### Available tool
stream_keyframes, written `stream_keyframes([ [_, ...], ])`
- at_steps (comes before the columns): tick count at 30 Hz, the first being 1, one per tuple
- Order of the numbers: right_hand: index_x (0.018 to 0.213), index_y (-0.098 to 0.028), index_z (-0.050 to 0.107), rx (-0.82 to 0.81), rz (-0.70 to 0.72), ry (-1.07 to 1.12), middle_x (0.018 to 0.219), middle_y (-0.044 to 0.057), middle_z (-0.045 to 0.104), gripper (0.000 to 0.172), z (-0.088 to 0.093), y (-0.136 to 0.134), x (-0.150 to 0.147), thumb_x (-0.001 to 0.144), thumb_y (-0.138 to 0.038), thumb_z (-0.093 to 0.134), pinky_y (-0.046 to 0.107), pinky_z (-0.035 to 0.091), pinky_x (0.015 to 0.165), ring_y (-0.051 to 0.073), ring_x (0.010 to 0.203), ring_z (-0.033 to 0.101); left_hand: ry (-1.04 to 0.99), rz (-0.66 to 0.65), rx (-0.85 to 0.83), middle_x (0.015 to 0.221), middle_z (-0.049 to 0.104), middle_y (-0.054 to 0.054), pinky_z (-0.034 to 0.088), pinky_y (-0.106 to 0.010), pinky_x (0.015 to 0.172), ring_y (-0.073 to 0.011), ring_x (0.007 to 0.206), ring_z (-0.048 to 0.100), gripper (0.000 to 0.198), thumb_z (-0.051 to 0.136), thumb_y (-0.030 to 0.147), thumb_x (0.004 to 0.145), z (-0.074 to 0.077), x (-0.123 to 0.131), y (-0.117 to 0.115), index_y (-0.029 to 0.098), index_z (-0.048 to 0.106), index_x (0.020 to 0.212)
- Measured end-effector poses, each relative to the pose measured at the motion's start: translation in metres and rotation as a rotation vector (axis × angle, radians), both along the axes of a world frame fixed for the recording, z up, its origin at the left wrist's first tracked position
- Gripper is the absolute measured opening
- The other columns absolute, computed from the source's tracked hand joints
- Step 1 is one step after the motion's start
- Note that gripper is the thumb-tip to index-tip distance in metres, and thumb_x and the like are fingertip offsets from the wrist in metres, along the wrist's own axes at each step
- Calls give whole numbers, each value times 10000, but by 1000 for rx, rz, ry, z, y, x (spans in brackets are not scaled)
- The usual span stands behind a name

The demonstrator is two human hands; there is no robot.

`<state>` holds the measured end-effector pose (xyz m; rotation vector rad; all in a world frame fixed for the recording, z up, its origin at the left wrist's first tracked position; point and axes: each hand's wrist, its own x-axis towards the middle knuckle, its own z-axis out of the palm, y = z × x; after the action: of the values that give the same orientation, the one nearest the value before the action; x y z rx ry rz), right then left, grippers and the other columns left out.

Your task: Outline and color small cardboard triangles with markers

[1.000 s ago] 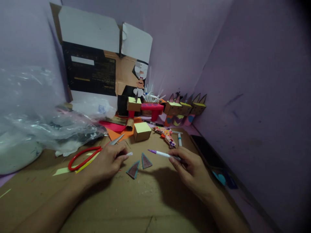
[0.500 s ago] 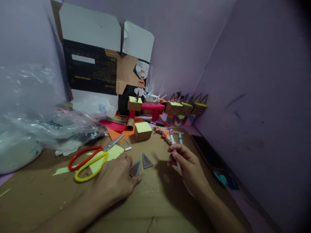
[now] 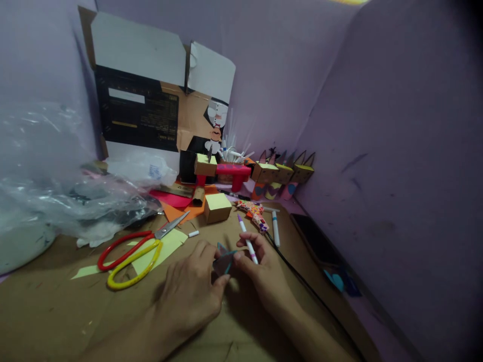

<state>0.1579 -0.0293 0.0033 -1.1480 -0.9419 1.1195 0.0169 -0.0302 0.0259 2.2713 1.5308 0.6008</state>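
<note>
My left hand (image 3: 194,281) pinches a small dark triangle with blue edges (image 3: 223,263) between thumb and fingers, a little above the cardboard sheet (image 3: 124,322). My right hand (image 3: 264,266) holds a white marker with a purple tip (image 3: 248,240), and its thumb touches or nearly touches the triangle's right corner. Another blue-edged triangle (image 3: 222,248) shows just behind the first, partly hidden. A small box with a pale yellow top (image 3: 218,207) sits beyond my hands.
Scissors (image 3: 147,246) lie on yellow paper at left, near a white cap (image 3: 193,234). A patterned glue gun (image 3: 254,213) with a black cable, a second marker (image 3: 275,229) and a phone (image 3: 315,239) are at right. Plastic bags (image 3: 75,186) and small box figures (image 3: 266,172) stand behind.
My left hand has lifted the triangle off the cardboard. My right hand, with the marker, has moved left to meet it. The view has shifted slightly, showing the black cable.
</note>
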Motion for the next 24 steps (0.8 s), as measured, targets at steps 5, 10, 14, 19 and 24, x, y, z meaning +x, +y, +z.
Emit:
stream_keyframes([
  [5, 846, -180, 490, 5, -70, -23, 732, -45, 488, 317, 3, 5, 8, 567, -125, 632, 180, 362, 501, 65, 536, 428, -189, -30, -101, 789, 579, -13, 365, -271, 602, -166, 672, 530, 256, 581, 359, 663, 0, 0, 3, 218, 525, 869],
  [10, 871, -177, 480, 24, -74, -105, 756, -42, 481, 327, 8, 6, 14, 571, -124, 599, 173, 339, 480, 53, 511, 402, -537, -64, -775, 408, 459, 51, 231, -194, 342, -71, 317, 329, 294, 448, 439, 705, -5, -3, 13, 167, 556, 730],
  [14, 860, -179, 482, 6, -26, -146, 750, -40, 479, 315, 5, 5, 9, 565, -124, 578, 182, 350, 467, 58, 504, 418, -568, -37, -885, 309, 411, 53, 175, -173, 296, -47, 256, 281, 269, 483, 407, 629, -6, 0, 12, 154, 522, 544],
  [19, 915, -193, 500, 62, 3, -109, 785, -23, 512, 354, 9, 2, 14, 585, -128, 612, 230, 445, 597, 100, 621, 526, -608, 3, -868, 285, 412, 55, 159, -163, 284, -38, 238, 273, 255, 490, 384, 613, -12, 2, 13, 153, 519, 511],
  [24, 1142, -268, 473, 282, 6, -77, 968, 18, 550, 594, 20, -16, 40, 607, -158, 706, 295, 465, 739, 172, 855, 563, -674, 71, -819, 286, 405, 69, 168, -153, 276, -34, 233, 273, 264, 484, 395, 648, -23, 0, 17, 161, 505, 528],
])
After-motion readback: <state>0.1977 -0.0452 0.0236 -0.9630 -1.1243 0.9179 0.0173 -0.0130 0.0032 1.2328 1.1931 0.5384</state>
